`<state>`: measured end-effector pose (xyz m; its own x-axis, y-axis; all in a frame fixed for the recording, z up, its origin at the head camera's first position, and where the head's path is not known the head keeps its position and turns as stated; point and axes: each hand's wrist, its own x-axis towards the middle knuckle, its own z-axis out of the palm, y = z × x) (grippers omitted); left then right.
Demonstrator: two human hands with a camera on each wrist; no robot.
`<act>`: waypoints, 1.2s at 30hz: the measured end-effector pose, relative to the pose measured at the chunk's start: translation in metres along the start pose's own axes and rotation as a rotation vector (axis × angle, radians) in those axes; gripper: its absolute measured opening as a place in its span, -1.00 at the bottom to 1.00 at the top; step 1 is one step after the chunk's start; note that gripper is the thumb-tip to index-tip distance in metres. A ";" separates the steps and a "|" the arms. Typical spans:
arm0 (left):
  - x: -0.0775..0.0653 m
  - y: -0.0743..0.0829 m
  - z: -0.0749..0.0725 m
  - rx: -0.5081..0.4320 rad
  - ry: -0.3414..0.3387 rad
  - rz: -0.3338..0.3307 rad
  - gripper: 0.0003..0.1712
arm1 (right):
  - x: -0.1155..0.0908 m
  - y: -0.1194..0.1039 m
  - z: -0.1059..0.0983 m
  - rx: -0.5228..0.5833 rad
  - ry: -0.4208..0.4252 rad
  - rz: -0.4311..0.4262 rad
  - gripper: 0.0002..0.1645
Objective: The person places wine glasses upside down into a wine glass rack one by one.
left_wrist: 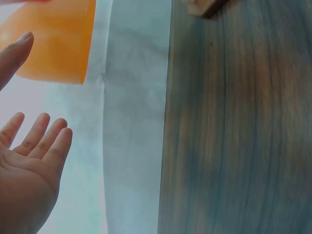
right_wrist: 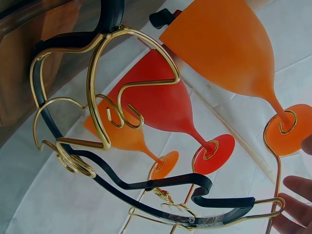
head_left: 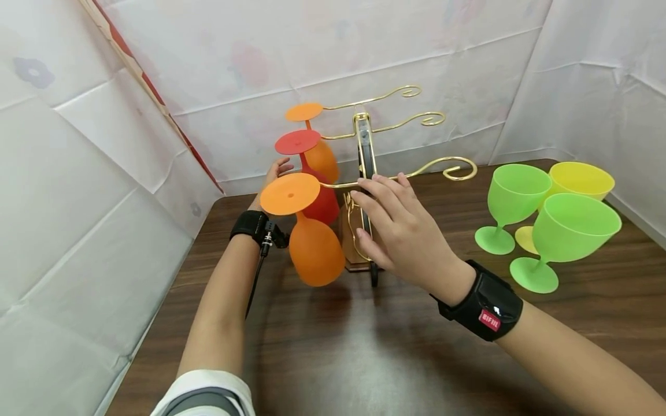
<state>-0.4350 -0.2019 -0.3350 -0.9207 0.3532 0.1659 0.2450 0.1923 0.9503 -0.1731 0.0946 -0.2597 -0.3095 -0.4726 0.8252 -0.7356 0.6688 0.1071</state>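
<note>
A gold and black goblet rack (head_left: 366, 144) stands on a wooden base (head_left: 358, 263). Three goblets hang upside down by their feet from its left hooks: a front orange goblet (head_left: 316, 251), a middle red goblet (head_left: 324, 202) and a back orange goblet (head_left: 322, 160). Beyond the front goblet, my left hand (head_left: 279, 169) is partly hidden beside the red one; the left wrist view shows its fingers (left_wrist: 57, 146) spread, holding nothing. My right hand (head_left: 390, 219) lies over the rack's near side, fingers extended by the front hook rod; whether they touch it I cannot tell.
To the right stand two green goblets (head_left: 519, 193) and a yellow goblet (head_left: 581, 179), all upright on the dark wooden table (head_left: 385, 358). Three curled gold hooks (head_left: 460, 167) reach out on the rack's right side. White sheeting (head_left: 234, 75) encloses the back and sides.
</note>
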 end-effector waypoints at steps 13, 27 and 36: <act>-0.052 0.042 0.012 0.072 0.095 -0.066 -0.19 | -0.002 0.008 -0.001 -0.001 -0.001 0.025 -0.49; -0.086 0.030 0.024 0.088 0.096 -0.049 -0.27 | -0.003 0.012 -0.001 0.006 -0.005 0.041 -0.48; -0.126 0.047 0.039 0.057 0.024 -0.043 -0.30 | -0.002 0.015 0.000 0.007 0.003 0.039 -0.49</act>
<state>-0.2951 -0.2016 -0.3212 -0.9376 0.3213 0.1327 0.2218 0.2591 0.9400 -0.1837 0.1054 -0.2602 -0.3363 -0.4442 0.8304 -0.7273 0.6827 0.0706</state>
